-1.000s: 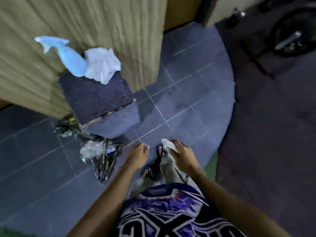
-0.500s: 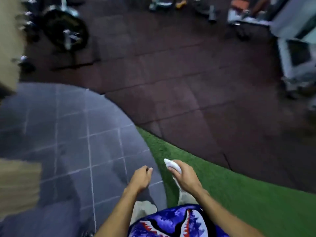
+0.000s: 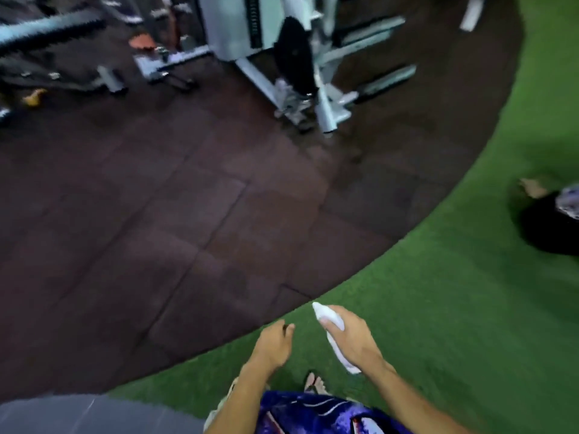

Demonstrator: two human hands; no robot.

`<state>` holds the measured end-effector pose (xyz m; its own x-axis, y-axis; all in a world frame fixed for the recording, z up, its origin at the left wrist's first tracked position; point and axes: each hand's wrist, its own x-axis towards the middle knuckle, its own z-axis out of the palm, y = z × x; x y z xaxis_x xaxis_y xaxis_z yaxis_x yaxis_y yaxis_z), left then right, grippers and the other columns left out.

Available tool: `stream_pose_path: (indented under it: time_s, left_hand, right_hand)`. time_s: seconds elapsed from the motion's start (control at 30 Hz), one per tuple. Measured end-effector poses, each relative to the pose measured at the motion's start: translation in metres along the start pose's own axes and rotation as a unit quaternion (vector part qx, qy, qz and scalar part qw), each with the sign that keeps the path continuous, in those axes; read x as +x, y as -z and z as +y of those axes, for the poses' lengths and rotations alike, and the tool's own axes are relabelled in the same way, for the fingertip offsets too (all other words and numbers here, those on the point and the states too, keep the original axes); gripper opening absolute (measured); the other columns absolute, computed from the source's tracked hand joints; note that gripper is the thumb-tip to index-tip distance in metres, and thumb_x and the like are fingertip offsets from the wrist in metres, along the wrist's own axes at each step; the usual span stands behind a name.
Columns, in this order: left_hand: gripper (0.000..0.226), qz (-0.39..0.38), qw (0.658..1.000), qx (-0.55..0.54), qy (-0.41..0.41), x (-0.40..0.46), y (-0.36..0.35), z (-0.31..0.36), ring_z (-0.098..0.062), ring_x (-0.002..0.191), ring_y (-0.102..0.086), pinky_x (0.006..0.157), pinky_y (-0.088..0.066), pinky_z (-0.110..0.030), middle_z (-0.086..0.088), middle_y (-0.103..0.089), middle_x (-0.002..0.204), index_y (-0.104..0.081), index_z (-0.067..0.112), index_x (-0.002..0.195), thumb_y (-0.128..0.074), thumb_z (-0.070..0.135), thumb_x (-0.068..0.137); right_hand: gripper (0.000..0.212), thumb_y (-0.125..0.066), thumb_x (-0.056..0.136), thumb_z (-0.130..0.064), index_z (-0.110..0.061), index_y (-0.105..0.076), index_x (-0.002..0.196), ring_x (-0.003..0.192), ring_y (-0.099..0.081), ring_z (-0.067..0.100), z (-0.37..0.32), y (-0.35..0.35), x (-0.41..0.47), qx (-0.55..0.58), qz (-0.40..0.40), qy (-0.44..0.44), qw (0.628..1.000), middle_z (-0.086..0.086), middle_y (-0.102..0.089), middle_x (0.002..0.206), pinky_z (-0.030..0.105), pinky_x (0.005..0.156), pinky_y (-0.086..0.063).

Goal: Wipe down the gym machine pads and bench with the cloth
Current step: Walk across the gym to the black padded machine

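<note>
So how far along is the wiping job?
Barely started. Done: the right hand has the white cloth; the left hand is empty. In hand: standing on green turf, facing the white gym machine. Left: all wiping; nothing touched yet.

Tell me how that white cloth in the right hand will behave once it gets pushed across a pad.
The white cloth is probably floppy: its lower end hangs limp below the right hand. It seems light, since a loose fist carries it easily. Bunched into a roll as it is, it may drag unevenly unless opened flat; the left hand is empty and could help spread it.
</note>
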<state>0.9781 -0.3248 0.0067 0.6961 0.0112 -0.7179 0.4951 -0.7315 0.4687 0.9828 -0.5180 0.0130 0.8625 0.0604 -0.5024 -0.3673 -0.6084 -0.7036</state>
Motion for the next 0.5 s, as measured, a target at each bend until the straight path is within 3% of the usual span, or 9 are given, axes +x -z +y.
stream_pose_path:
  time_s: [0.13,0.27,0.33,0.43,0.5]
  left_hand:
    - [0.032,-0.052,0.996,0.049,-0.049,0.068,0.010,0.082,-0.039,0.105,-0.060,0.089,-0.046,-0.039,-0.023,-0.066,0.106,-0.054,0.007,0.091,-0.040,0.034,0.102]
    - [0.038,-0.092,0.984,0.116,-0.095,0.133,0.025,0.168,-0.035,0.114,-0.058,0.096,-0.044,-0.038,-0.018,-0.064,0.120,-0.058,0.002,0.116,-0.038,0.031,0.103]
    - [0.040,-0.128,0.974,0.147,-0.115,0.169,0.034,0.211,-0.035,0.121,-0.054,0.100,-0.041,-0.036,-0.019,-0.062,0.126,-0.057,0.002,0.118,-0.035,0.032,0.103]
    - [0.036,-0.150,0.965,0.169,-0.138,0.220,0.055,0.271,-0.036,0.107,-0.061,0.095,-0.048,-0.042,-0.016,-0.067,0.111,-0.059,0.011,0.097,-0.038,0.040,0.100]
    - [0.036,-0.161,0.959,0.177,-0.149,0.245,0.076,0.319,-0.035,0.102,-0.063,0.091,-0.050,-0.042,-0.015,-0.068,0.107,-0.057,0.012,0.092,-0.039,0.042,0.100]
  right_hand:
    - [0.032,-0.056,0.099,-0.041,-0.025,-0.065,0.125,0.103,-0.064,0.014,0.013,0.062,0.041,0.045,0.058,-0.066,0.995,-0.006,-0.071,0.115,0.029,0.087,-0.047]
    - [0.029,-0.056,0.099,-0.043,-0.027,-0.065,0.122,0.100,-0.064,0.013,0.012,0.115,0.089,0.067,0.109,-0.111,0.986,-0.008,-0.070,0.110,0.030,0.086,-0.047]
    - [0.028,-0.055,0.099,-0.043,-0.026,-0.065,0.119,0.099,-0.064,0.013,0.008,0.140,0.117,0.069,0.128,-0.122,0.982,-0.007,-0.070,0.109,0.030,0.085,-0.048]
    - [0.026,-0.056,0.099,-0.042,-0.025,-0.066,0.116,0.097,-0.063,0.012,-0.002,0.181,0.161,0.089,0.157,-0.149,0.972,-0.008,-0.070,0.106,0.028,0.080,-0.045]
    - [0.026,-0.057,0.098,-0.043,-0.026,-0.066,0.115,0.097,-0.063,0.010,-0.015,0.208,0.191,0.102,0.188,-0.159,0.964,-0.012,-0.069,0.105,0.025,0.078,-0.042]
